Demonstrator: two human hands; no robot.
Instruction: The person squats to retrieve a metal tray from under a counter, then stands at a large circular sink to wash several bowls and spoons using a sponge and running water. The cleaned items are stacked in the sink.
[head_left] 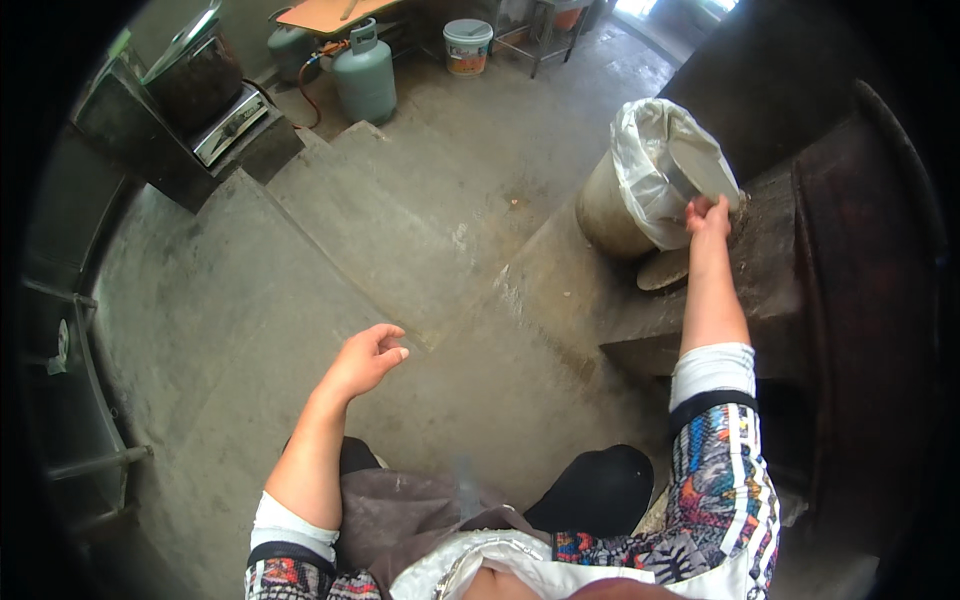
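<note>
My right hand reaches over the near rim of a tall round bin lined with a white plastic bag. Its fingers are closed at the lower edge of a pale flat disc, which stands tilted in the bin's mouth. The fingertips are slightly blurred, and the bin's contents are hidden. My left hand hangs over the floor with nothing in it, fingers loosely curved and thumb apart.
A second round board lies by the bin's base on a dark ledge. A gas cylinder and white bucket stand far off. A large pot is at the far left. A metal frame edges the left side.
</note>
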